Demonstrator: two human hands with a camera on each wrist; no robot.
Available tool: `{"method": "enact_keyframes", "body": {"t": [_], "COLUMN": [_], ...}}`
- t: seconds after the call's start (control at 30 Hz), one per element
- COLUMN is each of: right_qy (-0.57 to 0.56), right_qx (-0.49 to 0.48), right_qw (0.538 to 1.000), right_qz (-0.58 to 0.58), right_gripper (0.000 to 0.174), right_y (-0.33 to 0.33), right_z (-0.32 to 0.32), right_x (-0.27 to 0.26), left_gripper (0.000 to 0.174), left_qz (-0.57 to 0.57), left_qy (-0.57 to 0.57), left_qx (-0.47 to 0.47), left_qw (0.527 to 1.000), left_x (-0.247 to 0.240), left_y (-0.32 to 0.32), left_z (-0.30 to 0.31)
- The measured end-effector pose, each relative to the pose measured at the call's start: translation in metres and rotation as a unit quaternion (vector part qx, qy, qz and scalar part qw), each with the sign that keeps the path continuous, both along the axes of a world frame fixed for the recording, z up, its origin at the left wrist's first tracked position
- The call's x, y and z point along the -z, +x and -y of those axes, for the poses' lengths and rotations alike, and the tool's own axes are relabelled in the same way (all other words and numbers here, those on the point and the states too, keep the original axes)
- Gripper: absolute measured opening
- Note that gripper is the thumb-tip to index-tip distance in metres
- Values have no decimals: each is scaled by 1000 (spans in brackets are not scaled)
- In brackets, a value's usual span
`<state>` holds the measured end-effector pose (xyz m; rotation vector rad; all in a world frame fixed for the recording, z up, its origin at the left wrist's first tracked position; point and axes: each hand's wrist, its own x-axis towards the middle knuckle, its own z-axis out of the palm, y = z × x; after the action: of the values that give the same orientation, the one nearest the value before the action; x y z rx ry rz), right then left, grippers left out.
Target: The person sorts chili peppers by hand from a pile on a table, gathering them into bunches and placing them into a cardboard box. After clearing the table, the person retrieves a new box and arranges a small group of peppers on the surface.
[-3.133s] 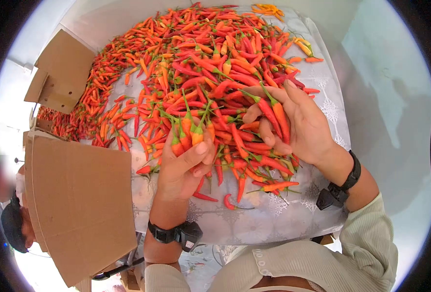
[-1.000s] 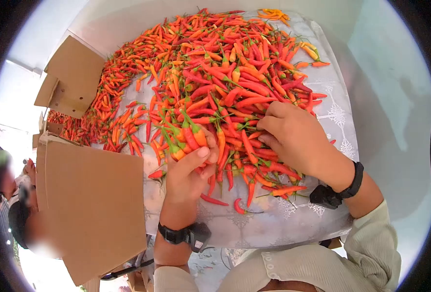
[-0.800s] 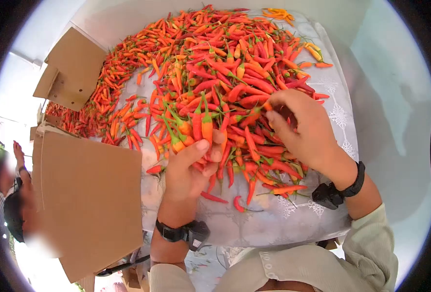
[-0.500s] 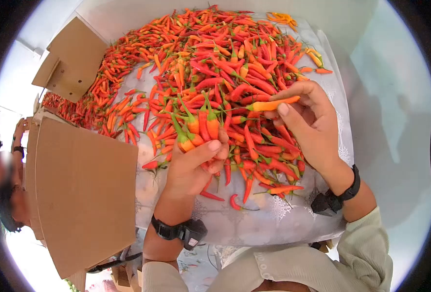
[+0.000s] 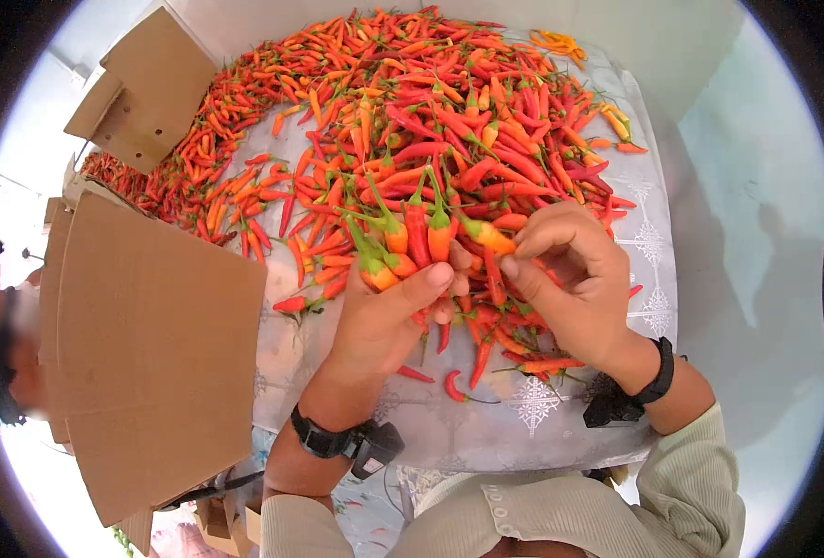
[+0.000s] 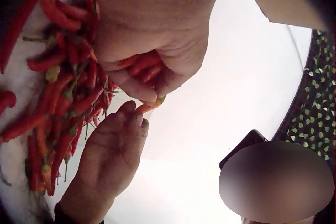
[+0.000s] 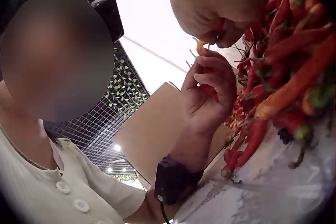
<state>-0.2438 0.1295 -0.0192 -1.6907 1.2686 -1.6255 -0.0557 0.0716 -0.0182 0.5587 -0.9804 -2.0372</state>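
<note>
Red and orange chillies (image 5: 524,166) are showing green stems (image 5: 418,193); the silvery-grey tablecloth (image 5: 500,446) is bearing white snowflake motifs (image 5: 535,405); cardboard (image 5: 156,353) is looking plain brown.

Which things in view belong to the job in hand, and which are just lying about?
Part of the job:
- left hand, holding a bunch of chillies
- right hand, pinching a single yellow-orange chilli
- chilli pile
- patterned tablecloth under the pile

Probably just about:
- cardboard flaps at left, untouched; use unclear
- wrist cameras, worn, not handled
</note>
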Motion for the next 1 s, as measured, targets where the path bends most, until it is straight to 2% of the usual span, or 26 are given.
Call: {"method": "enact_keyframes", "body": {"t": [0.07, 0.17, 0.27, 0.37, 0.47, 0.6, 0.7, 0.8, 0.9, 1.0], "right_qy": [-18, 1, 45, 12, -97, -56, 2, 1, -10, -84], "right_qx": [47, 108, 124, 183, 207, 154, 120, 111, 103, 172], "right_qw": [999, 993, 991, 976, 926, 928, 915, 927, 951, 943], "right_qz": [-11, 52, 34, -114, -301, -335, -386, -358, -292, -273], "right_gripper": [15, 14, 16, 18, 20, 18, 16, 20, 14, 20], "right_y": [-2, -9, -14, -11, -18, -11, -6, -5, -9, -17], "right_z": [0, 7, 11, 12, 13, 5, 2, 3, 5, 11], "right_x": [-3, -2, 4, 2, -3, -8, -6, -2, 4, 2], "left_gripper": [26, 24, 23, 22, 23, 24, 22, 22, 22, 25], "left_qz": [-32, -59, -43, -31, -41, -32, -22, -23, -23, -15], "left_qy": [2, 8, 8, 8, 11, 13, 25, 19, 11, 20], "left_qx": [-3, -13, -25, -33, -26, -5, -40, -38, -39, -56], "left_qw": [999, 998, 999, 999, 999, 999, 999, 999, 999, 998], "left_x": [3, 4, 2, 0, 1, 3, 4, 2, 3, 2], "left_y": [1, 4, 4, 4, 5, 6, 3, 1, 0, 0], "left_z": [1, 5, 6, 5, 6, 10, 8, 7, 8, 5]}}
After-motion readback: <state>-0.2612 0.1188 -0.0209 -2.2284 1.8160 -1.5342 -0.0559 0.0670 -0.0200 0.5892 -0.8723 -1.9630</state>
